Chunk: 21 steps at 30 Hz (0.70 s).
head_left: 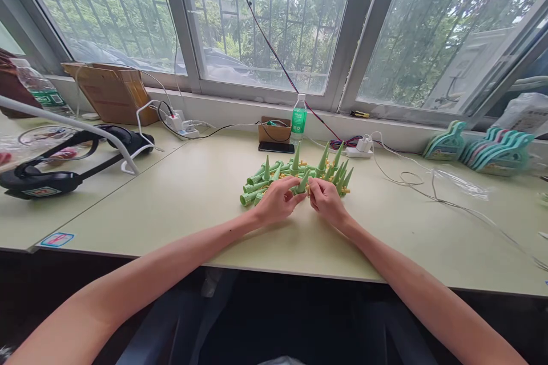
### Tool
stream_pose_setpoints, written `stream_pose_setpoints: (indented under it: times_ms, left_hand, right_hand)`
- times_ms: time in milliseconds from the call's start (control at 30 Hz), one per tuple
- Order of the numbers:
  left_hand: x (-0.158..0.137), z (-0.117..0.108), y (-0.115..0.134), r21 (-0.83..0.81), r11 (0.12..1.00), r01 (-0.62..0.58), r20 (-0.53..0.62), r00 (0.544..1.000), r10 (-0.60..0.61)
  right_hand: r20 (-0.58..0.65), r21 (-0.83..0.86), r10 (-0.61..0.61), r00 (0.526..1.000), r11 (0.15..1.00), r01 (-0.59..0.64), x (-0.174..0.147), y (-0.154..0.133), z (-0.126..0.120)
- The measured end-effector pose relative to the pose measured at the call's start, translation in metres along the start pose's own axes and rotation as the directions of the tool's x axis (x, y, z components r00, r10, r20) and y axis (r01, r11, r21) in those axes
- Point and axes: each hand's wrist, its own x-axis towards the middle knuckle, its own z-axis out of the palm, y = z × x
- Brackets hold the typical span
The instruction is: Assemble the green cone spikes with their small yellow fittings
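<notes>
Over the table's middle, my left hand (278, 201) is closed with thumb and fingers around a green plastic cone (303, 182), which points up and to the right. My right hand (327, 199) is pinched right beside it, its fingertips at the cone's side. A bit of yellow shows between the hands; what the right fingers grip is mostly hidden. Just behind both hands lies a pile of green plastic tubes (253, 187). Several green cones (322, 161) stand among and to the right of them, with small yellow pieces (346, 190) around their bases.
Behind the pile are a black phone (276, 147), a small cardboard box (269, 133) and a green-labelled bottle (299, 117). A headset (47, 174) lies at left. White cables (411, 181) cross the right side, near stacked teal plastic items (499, 151). The table's front edge (299, 272) runs below my forearms.
</notes>
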Motion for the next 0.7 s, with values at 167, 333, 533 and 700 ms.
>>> stream_pose_setpoints:
  times_ms: [167, 333, 533, 700]
  left_hand:
    - [0.0005, -0.0008, -0.0011, -0.01, 1.0, -0.004, 0.02, 1.0, 0.005]
    - [-0.0003, -0.0005, -0.0016, -0.026, 1.0, -0.013, 0.009, 1.0, 0.013]
    - [-0.0001, -0.0005, -0.0015, -0.044, 0.999, -0.021, -0.015, 1.0, 0.021]
    - [0.0012, -0.0014, -0.0026, 0.001, 0.999, -0.054, -0.071, 0.996, 0.053]
  right_hand:
    - [0.005, 0.03, 0.014, 1.0, 0.999, -0.014, -0.0005, -0.0024, 0.0006]
    - [0.015, 0.074, 0.028, 0.999, 0.997, -0.029, -0.0013, -0.0063, 0.0017]
    - [0.029, 0.091, 0.019, 0.999, 0.996, -0.022, -0.0014, -0.008, 0.0023]
    - [0.053, 0.081, -0.013, 0.999, 0.997, 0.009, -0.0017, -0.0056, 0.0035]
